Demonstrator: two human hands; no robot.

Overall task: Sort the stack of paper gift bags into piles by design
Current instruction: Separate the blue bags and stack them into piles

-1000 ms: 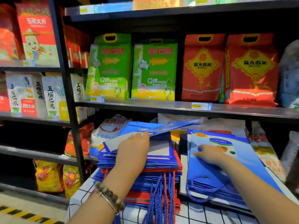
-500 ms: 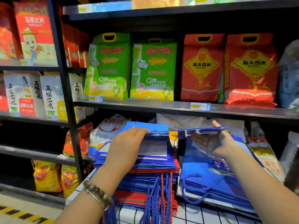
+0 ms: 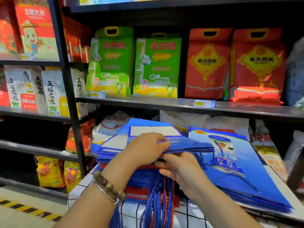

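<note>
Nearest you, at 6 o'clock, twisted blue and red cord handles (image 3: 160, 204) hang over the white cloth w/ black grid lines (image 3: 80, 193). Your left hand (image 3: 146, 149) (brown bead bracelet (image 3: 109, 186) on the wrist) lies over a flat blue paper gift bag (image 3: 190, 146), fingers curled down onto its near edge. Your right hand (image 3: 179, 168) is just under it, approx 5 o'clock, thumb and fingers pinching that same edge. The bag is at the top of the mixed stack of blue and red paper bags (image 3: 111, 151), centre frame, its right end sticking out past the stack. Just beside, at 3 o'clock, lies the pile of blue picture-print bags (image 3: 243, 175). Beyond, at 12, a grey metal shelf (image 3: 148, 102) carries green rice packs (image 3: 111, 63) and, twd 2 o'clock, red rice packs (image 3: 207, 63).
</note>
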